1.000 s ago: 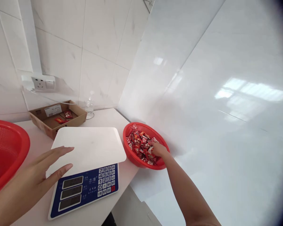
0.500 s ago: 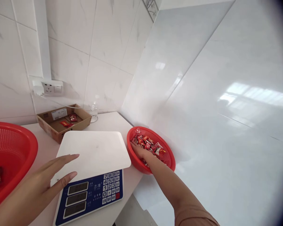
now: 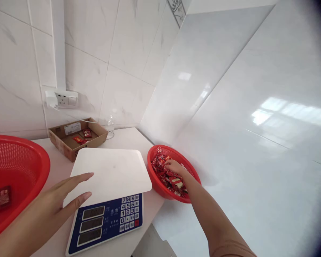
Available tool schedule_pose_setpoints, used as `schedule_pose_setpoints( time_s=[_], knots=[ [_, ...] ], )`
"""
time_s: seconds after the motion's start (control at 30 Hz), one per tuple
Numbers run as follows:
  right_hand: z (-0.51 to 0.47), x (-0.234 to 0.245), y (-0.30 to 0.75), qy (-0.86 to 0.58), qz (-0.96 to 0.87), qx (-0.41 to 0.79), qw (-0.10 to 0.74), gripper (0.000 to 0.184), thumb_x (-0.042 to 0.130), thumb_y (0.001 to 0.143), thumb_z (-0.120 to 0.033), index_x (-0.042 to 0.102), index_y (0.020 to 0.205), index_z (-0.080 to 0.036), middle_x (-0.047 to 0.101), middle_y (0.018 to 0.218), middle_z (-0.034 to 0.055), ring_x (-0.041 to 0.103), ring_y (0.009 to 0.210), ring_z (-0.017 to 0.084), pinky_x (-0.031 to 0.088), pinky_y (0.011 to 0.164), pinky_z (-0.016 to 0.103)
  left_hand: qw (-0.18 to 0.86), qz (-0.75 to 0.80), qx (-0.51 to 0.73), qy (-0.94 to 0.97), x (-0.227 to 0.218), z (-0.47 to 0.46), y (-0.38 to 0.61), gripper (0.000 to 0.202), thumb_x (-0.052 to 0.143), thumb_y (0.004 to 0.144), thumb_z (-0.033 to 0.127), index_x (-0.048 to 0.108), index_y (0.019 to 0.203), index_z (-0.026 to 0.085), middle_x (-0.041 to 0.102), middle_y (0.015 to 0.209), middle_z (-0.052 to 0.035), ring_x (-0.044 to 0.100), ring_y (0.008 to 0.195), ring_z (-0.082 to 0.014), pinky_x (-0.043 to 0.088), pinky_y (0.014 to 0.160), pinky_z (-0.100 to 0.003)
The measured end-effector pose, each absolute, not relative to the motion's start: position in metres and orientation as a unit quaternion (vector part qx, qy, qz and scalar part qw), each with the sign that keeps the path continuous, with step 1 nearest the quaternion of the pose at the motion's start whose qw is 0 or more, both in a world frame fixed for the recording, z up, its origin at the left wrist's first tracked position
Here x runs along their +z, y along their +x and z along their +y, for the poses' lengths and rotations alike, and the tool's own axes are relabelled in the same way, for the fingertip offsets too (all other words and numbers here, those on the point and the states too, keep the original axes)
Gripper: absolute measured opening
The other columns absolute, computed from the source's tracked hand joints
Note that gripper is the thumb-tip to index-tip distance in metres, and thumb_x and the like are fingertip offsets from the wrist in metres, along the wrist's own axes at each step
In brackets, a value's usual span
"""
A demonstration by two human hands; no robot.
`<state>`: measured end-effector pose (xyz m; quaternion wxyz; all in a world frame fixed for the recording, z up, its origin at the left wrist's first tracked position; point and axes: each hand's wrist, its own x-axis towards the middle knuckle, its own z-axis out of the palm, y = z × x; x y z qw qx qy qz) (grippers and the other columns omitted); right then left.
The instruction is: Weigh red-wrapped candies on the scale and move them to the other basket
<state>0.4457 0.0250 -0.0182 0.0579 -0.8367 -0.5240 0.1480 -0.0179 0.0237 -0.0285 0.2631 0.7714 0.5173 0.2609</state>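
My left hand (image 3: 61, 200) is open, thumb and fingers apart, over the left front part of the white weighing pan (image 3: 112, 175). The pan sits on a digital scale with a blue keypad panel (image 3: 113, 221). My right hand (image 3: 174, 167) is inside the smaller red plastic basket (image 3: 194, 171), on a heap of small red snack packets (image 3: 163, 175). Its fingers are curled together among the packets; whatever they grip is hidden. In the larger red basket (image 3: 40, 167) at the left lies a dark red packet (image 3: 0, 200).
Behind the scale stands a shallow cardboard box (image 3: 66, 148) holding a few red packets. A clear plastic bottle (image 3: 111, 123) is beside it, near the tiled wall. A plug and cable (image 3: 75, 116) run from the wall socket (image 3: 65, 100). A glossy white panel (image 3: 230, 142) borders the right side.
My right hand has moved from the left side of the small basket toward its middle, and its fingers have curled. The packets there have shifted. My left hand stays over the pan.
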Motion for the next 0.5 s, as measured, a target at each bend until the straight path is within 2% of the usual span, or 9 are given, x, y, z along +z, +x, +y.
schedule_pose_setpoints(
  time_s=[0.07,0.13,0.2,0.27,0.33,0.5],
  knots=[
    [0.024,-0.021,0.451,-0.832,-0.528,0.166,0.037,0.038,0.06,0.085,-0.041,0.061,0.118,-0.023,0.063,0.117,0.008,0.059,0.106,0.025,0.047,0.091,0.039,0.27,0.514,0.254,0.774,-0.025,0.022,-0.018,0.058,0.039,0.083,0.067,0.052,0.129,0.034,0.062,0.129,-0.001,0.06,0.112,-0.0294,0.043,0.101,-0.045],
    [0.026,-0.03,0.448,-0.826,-0.533,0.183,0.006,0.059,0.069,0.075,-0.042,0.054,0.13,-0.025,0.057,0.129,0.0102,0.052,0.118,0.03,0.043,0.096,0.04,0.27,0.512,0.252,0.775,-0.022,0.021,-0.016,0.059,0.04,0.083,0.066,0.052,0.13,0.033,0.062,0.128,-0.0021,0.061,0.111,-0.0291,0.044,0.1,-0.045],
    [0.028,-0.043,0.441,-0.825,-0.532,0.191,-0.027,0.089,0.078,0.063,-0.042,0.04,0.143,-0.026,0.041,0.145,0.0143,0.039,0.131,0.036,0.038,0.1,0.045,0.265,0.513,0.252,0.776,-0.021,0.021,-0.015,0.058,0.041,0.084,0.066,0.053,0.129,0.032,0.064,0.126,-0.0019,0.064,0.105,-0.0283,0.046,0.098,-0.044],
    [0.03,-0.055,0.433,-0.824,-0.53,0.192,-0.059,0.106,0.081,0.058,-0.038,0.028,0.149,-0.027,0.026,0.153,0.0171,0.028,0.137,0.04,0.033,0.103,0.05,0.258,0.511,0.253,0.78,-0.019,0.021,-0.014,0.056,0.042,0.084,0.064,0.054,0.128,0.031,0.065,0.125,-0.0017,0.066,0.099,-0.0275,0.048,0.096,-0.043],
    [0.029,-0.062,0.428,-0.821,-0.535,0.184,-0.078,0.105,0.078,0.061,-0.035,0.023,0.151,-0.027,0.023,0.154,0.0186,0.027,0.137,0.041,0.03,0.104,0.05,0.253,0.505,0.254,0.785,-0.018,0.02,-0.013,0.055,0.043,0.085,0.063,0.055,0.128,0.031,0.066,0.124,-0.0007,0.067,0.096,-0.027,0.05,0.093,-0.042],
    [0.02,-0.063,0.427,-0.812,-0.558,0.151,-0.079,0.081,0.064,0.076,-0.028,0.028,0.149,-0.022,0.039,0.144,0.0232,0.047,0.124,0.038,0.034,0.099,0.046,0.239,0.5,0.262,0.79,-0.021,0.021,-0.016,0.054,0.045,0.084,0.064,0.056,0.127,0.033,0.067,0.121,0.0009,0.068,0.094,-0.0261,0.053,0.088,-0.039]
  ],
)
